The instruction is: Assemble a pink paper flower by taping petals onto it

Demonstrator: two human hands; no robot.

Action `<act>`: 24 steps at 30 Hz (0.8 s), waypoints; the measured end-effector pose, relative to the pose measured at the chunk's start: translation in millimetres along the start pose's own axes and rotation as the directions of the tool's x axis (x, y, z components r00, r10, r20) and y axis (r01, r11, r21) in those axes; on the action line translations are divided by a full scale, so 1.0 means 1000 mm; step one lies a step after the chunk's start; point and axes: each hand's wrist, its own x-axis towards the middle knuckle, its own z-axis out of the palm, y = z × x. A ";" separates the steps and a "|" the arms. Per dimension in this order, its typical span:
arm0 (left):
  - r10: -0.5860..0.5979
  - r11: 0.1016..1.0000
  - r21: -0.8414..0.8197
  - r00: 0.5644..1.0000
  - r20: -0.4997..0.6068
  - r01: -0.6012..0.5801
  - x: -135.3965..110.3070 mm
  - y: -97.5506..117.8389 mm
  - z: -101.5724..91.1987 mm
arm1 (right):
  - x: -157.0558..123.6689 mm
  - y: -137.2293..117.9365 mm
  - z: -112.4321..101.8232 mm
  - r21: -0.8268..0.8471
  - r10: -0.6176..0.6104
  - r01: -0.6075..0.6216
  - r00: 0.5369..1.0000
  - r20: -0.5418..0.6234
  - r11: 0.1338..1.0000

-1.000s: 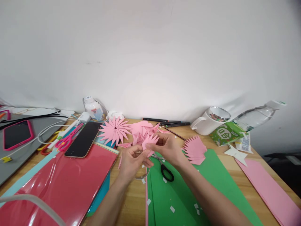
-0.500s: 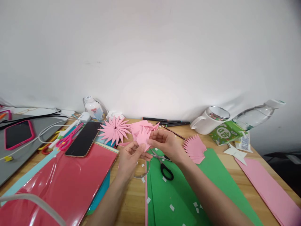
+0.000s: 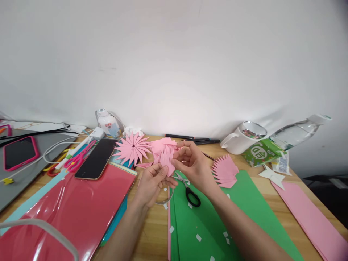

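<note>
A pink folded paper piece with pointed tips (image 3: 166,159) is held up between both hands at the middle of the view. My left hand (image 3: 152,181) pinches its lower left part, thumb on the front. At its right edge, my right hand (image 3: 191,163) grips it between thumb and fingers. Just behind lie more pink paper pieces (image 3: 163,145). To the left rests a pink many-pointed paper star (image 3: 133,146), and to the right a pink fan of pointed folds (image 3: 225,171). Black-handled scissors (image 3: 192,195) lie below my right hand, partly hidden by it.
Green paper sheets (image 3: 206,221) strewn with white scraps lie in front. A roll of tape (image 3: 166,201) sits beside them. On the left are a phone (image 3: 96,159), pink scissors (image 3: 78,157) and a red packet (image 3: 70,210). A mug (image 3: 239,139) and a bottle (image 3: 296,134) stand right.
The right hand's fingers have shifted slightly on the pink paper's right edge, and the paper has turned a little. Both hands still hold it in about the same place.
</note>
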 end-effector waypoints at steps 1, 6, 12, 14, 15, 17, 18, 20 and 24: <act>0.011 1.000 0.001 1.000 -0.008 -0.011 0.000 -0.001 0.000 | -0.001 0.000 0.001 -0.032 -0.028 0.027 1.000 -0.015 0.999; 0.094 0.995 0.048 0.994 -0.055 -0.091 0.003 -0.006 -0.002 | -0.007 0.003 0.007 -0.212 -0.191 0.178 0.981 -0.043 0.961; 0.149 0.986 0.088 0.988 -0.052 -0.144 0.004 -0.008 -0.002 | -0.011 0.004 0.013 -0.237 -0.194 0.164 0.975 -0.109 0.958; 0.159 0.982 0.107 0.986 -0.046 -0.153 0.004 -0.009 -0.002 | -0.010 0.002 0.013 -0.178 -0.133 0.112 0.985 -0.113 0.978; 0.162 0.981 0.115 0.986 -0.043 -0.156 0.004 -0.009 -0.003 | -0.010 0.001 0.013 -0.134 -0.092 0.077 0.989 -0.112 0.988; 0.163 0.980 0.120 0.986 -0.034 -0.158 0.004 -0.009 -0.003 | -0.009 0.000 0.012 -0.048 -0.020 0.015 0.994 -0.110 0.999; 0.160 0.981 0.119 0.987 -0.030 -0.155 0.004 -0.009 -0.004 | -0.009 -0.001 0.012 -0.015 0.001 -0.002 0.994 -0.108 1.000; 0.147 0.984 0.104 0.989 -0.023 -0.144 0.004 -0.008 -0.004 | -0.008 -0.002 0.012 0.028 0.022 -0.019 0.995 -0.096 0.999; 0.104 0.994 0.037 0.994 0.012 -0.105 0.003 -0.005 -0.003 | -0.009 -0.002 0.013 0.062 0.020 -0.016 0.998 -0.062 0.998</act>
